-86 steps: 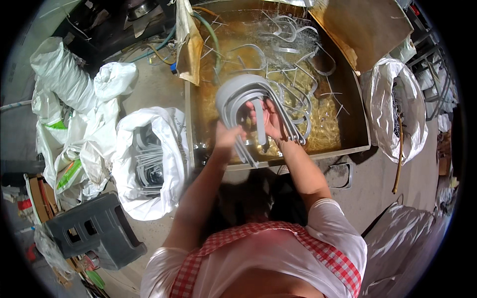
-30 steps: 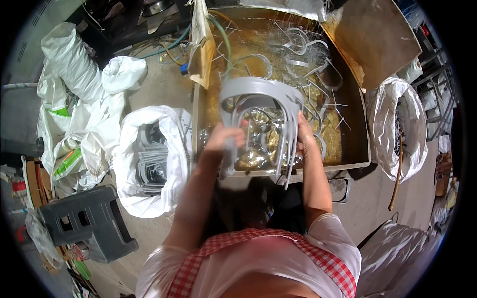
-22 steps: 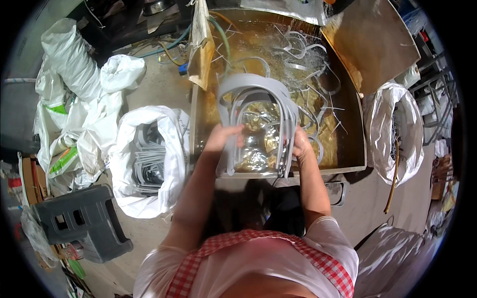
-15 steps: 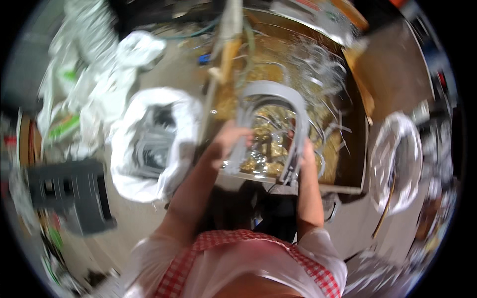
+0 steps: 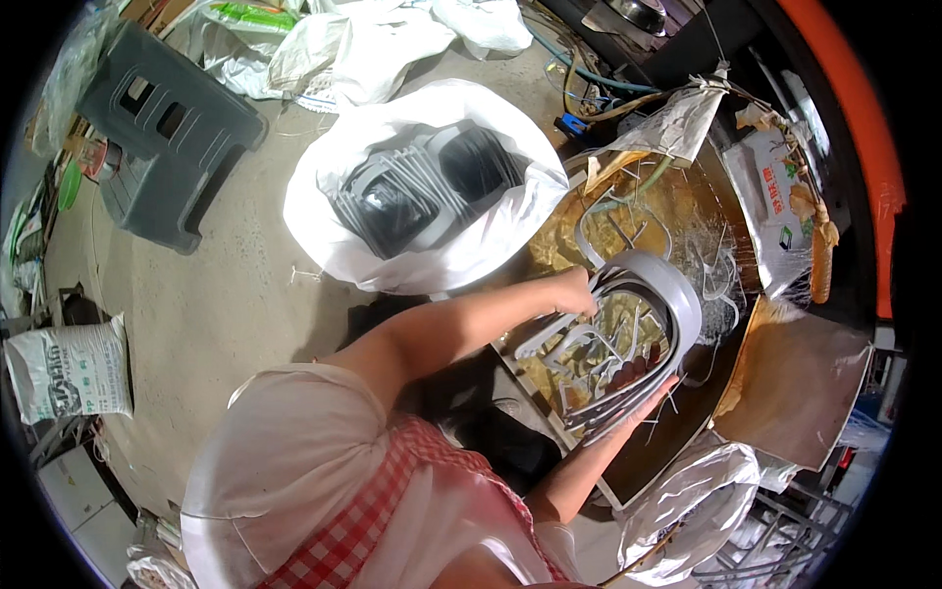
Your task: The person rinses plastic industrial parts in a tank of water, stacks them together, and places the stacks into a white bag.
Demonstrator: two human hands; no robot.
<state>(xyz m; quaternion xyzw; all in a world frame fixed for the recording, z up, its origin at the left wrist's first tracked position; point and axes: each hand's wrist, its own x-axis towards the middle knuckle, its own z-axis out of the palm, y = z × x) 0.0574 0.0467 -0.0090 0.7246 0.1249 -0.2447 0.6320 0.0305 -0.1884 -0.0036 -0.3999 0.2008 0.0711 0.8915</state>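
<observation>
A stack of grey U-shaped plastic frames [image 5: 670, 294] is held between my two hands above a wide shallow box [image 5: 535, 391]. My left hand [image 5: 577, 293] is closed round one side of the stack. The other side rests in my right hand [image 5: 643, 393], its fingers curled round from beneath. Beneath the stack, the yellow-brown inside of the box holds thin grey plastic pieces [image 5: 628, 228] and a clear, glistening patch. Left of the box stands an open white sack [image 5: 324, 236] with a row of similar grey frames [image 5: 392, 201] packed inside.
A dark grey step stool [image 5: 167, 137] lies at the far left, with white bags [image 5: 363, 49] behind the sack. A filled printed sack [image 5: 74, 368] sits at the left edge. Near the box are a brown board [image 5: 795, 378] and another open white bag [image 5: 687, 491].
The view has turned to the right, so the box and white sack appear shifted and rotated. Both hands still hold the stack of frames over the box.
</observation>
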